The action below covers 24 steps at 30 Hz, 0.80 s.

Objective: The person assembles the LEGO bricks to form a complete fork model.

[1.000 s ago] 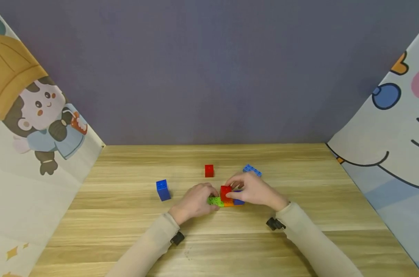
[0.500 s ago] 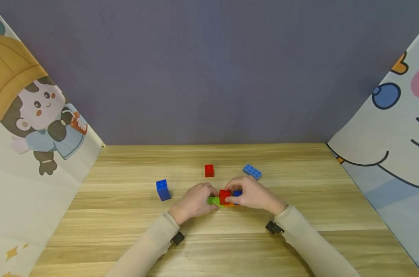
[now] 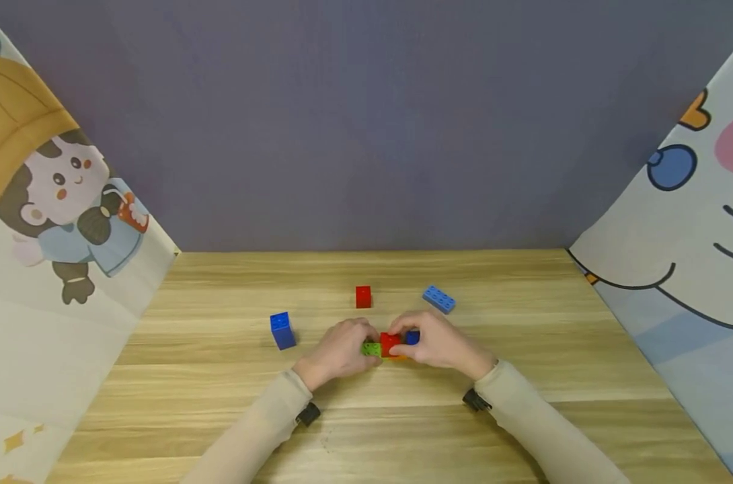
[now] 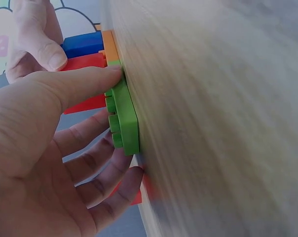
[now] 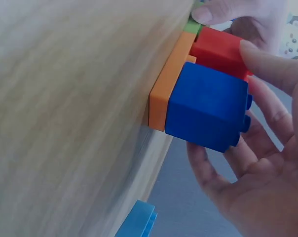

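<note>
A green flat building brick [image 3: 372, 349] lies on the table, and my left hand [image 3: 342, 346] grips it between thumb and fingers. End to end with it is an orange flat brick [image 5: 171, 79]. My right hand [image 3: 442, 339] pinches a red brick [image 3: 389, 344], which sits low over the place where green and orange meet. In the right wrist view, a tall blue brick [image 5: 208, 106] stands on the orange one, right beside the red brick. Whether the red brick is pressed fully down cannot be told.
Behind the hands lie a small red brick [image 3: 363, 296] and a light blue flat brick [image 3: 439, 299] with studs up. A tall blue brick [image 3: 282, 331] stands to the left. A grey panel [image 3: 366, 134] rises at the table's back edge.
The right hand has lowered the red brick onto the flat bricks, a little to the left. The light blue brick behind is now fully visible. The left hand keeps its grip.
</note>
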Available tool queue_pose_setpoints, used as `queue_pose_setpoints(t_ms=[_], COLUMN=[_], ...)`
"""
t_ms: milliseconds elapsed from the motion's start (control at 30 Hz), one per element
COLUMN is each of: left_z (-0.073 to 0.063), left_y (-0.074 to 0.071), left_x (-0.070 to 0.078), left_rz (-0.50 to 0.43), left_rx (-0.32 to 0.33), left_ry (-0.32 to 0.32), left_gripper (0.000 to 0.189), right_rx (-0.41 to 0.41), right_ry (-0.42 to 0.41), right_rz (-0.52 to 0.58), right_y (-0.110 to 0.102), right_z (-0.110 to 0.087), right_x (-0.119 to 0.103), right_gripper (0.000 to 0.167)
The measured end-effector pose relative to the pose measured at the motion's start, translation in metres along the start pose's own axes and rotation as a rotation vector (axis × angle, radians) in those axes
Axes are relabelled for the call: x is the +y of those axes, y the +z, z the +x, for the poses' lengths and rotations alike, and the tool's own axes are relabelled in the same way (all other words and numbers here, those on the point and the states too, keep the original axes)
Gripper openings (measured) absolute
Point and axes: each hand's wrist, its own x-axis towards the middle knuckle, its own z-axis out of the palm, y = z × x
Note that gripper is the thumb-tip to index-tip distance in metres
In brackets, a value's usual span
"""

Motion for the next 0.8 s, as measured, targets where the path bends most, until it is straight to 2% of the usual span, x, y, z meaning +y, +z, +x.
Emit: queue_pose_setpoints(t_ms=[167,467,800], left_z=[0.0016,0.0013,0.0012], left_y=[-0.0017,-0.0003,-0.0004], left_x=[0.0008,0.0013,0.0022], left_rz=[0.012,0.013,0.003], left_rx=[-0.007,-0.012,-0.012], left_ry=[-0.004,-0.006,-0.008], left_gripper=[0.037,0.038,0.038], right_rx=[0.04,0.057,0.055], right_ry=[-0.017,-0.057,-0.006], right_rz=[-0.011,-0.023,-0.026], right_y=[0.0033,0.0082,0.0098], right_z=[0.0008,-0.0025,-0.0047], right_x=[-0.0015,0.0015,0.0035], right_gripper=[0.02,0.02,0.021])
